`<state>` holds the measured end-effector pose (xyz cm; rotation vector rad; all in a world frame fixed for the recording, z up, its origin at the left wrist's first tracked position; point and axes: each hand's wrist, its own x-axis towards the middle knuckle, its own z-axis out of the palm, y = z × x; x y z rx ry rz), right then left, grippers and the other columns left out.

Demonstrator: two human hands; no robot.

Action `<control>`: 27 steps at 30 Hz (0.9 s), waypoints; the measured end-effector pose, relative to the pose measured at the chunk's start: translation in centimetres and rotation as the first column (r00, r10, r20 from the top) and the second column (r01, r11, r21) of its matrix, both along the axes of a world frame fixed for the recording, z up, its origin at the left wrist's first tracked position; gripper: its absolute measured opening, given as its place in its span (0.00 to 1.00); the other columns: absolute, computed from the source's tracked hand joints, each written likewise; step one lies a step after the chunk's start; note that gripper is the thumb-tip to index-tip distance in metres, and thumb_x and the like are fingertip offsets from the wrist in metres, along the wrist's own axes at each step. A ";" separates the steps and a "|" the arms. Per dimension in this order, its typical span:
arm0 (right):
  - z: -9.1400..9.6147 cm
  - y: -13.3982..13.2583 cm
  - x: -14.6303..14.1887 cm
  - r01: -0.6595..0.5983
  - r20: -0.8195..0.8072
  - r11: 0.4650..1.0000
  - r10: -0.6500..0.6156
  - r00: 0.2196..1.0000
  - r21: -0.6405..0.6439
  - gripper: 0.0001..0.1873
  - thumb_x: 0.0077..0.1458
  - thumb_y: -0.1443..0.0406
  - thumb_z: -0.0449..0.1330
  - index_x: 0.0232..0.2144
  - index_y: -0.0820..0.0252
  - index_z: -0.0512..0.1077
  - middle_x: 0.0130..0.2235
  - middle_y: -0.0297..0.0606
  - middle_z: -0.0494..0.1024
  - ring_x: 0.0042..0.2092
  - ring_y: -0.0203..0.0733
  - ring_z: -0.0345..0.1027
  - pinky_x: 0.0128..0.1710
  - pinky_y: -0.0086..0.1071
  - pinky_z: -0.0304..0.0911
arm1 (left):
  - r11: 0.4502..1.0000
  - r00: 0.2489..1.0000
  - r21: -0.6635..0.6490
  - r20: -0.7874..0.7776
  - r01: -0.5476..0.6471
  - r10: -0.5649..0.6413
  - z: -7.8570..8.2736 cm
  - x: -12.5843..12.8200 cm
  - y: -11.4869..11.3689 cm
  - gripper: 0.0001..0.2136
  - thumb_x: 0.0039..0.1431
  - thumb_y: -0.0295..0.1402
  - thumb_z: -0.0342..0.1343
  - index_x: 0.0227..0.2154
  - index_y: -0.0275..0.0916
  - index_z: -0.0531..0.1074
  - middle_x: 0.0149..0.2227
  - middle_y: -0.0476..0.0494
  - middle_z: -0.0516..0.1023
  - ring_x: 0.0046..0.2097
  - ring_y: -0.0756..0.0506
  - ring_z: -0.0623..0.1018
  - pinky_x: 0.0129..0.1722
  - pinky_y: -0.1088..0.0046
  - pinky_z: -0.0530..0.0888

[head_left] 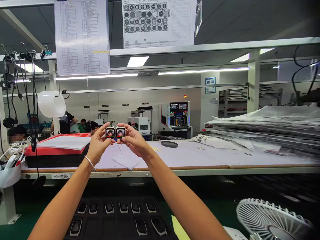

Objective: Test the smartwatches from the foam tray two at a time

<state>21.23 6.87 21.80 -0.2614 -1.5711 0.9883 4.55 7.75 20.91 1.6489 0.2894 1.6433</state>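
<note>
My left hand [99, 138] grips a smartwatch [110, 132] between thumb and fingers, its lit square screen facing me. Beside it, my right hand [133, 138] pinches a second smartwatch [120, 132] with a similar lit picture. Both watches are raised side by side above the bench, their edges close together; whether they touch I cannot tell. Below my forearms lies a black tray [100, 228] holding several more watches [109, 207] with dark screens. A white bracelet circles my left wrist.
A white-topped bench [190, 156] spans the front. On it are a red and black box [57, 155], a sheet of paper [126, 161], a black round disc [169, 144] and stacked plastic sheets [270, 130]. Cables [32, 86] hang left; a fan [272, 220] stands lower right. People sit beyond.
</note>
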 end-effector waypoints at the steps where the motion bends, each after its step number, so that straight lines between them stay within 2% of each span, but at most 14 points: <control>1: 0.0 0.1 0.0 0.003 -0.001 1.000 -0.003 1.000 -0.002 0.27 0.40 0.74 0.61 0.46 0.55 0.70 0.34 0.30 0.75 0.29 0.35 0.72 0.32 0.32 0.65 | 1.000 1.000 0.001 -0.002 0.001 -0.001 0.0 0.0 0.1 0.32 0.43 0.26 0.62 0.56 0.41 0.69 0.40 0.48 0.76 0.29 0.53 0.78 0.32 0.76 0.75; 10: 0.6 1.7 0.1 -0.004 0.001 1.000 0.004 1.000 -0.018 0.28 0.40 0.74 0.61 0.46 0.54 0.69 0.34 0.29 0.75 0.30 0.34 0.72 0.35 0.32 0.68 | 0.998 1.000 -0.058 -0.008 0.030 -0.031 1.0 0.2 1.6 0.35 0.40 0.24 0.61 0.57 0.41 0.67 0.40 0.49 0.76 0.30 0.53 0.79 0.35 0.74 0.76; 14: 1.2 2.9 0.3 0.011 0.006 1.000 -0.011 1.000 0.008 0.28 0.39 0.74 0.60 0.46 0.54 0.69 0.34 0.29 0.75 0.30 0.34 0.72 0.33 0.31 0.68 | 0.993 0.997 -0.099 0.021 0.070 -0.068 1.7 0.4 2.8 0.38 0.37 0.22 0.60 0.58 0.40 0.66 0.38 0.50 0.76 0.30 0.53 0.79 0.34 0.76 0.75; 20: 1.8 4.3 0.6 0.017 0.001 0.999 -0.017 1.000 0.041 0.28 0.39 0.73 0.60 0.46 0.55 0.68 0.35 0.30 0.75 0.29 0.34 0.72 0.32 0.31 0.67 | 0.995 0.998 -0.068 0.002 0.067 -0.067 2.5 0.7 4.2 0.37 0.37 0.23 0.61 0.57 0.39 0.67 0.34 0.51 0.76 0.30 0.52 0.78 0.37 0.74 0.75; 27: 2.1 4.4 1.0 0.011 0.020 0.998 -0.012 1.000 0.059 0.27 0.39 0.73 0.60 0.46 0.55 0.69 0.35 0.30 0.75 0.30 0.35 0.72 0.31 0.31 0.67 | 1.000 0.999 0.005 -0.029 0.014 -0.014 2.7 0.8 4.1 0.35 0.40 0.26 0.63 0.57 0.40 0.68 0.35 0.51 0.75 0.29 0.53 0.77 0.36 0.74 0.75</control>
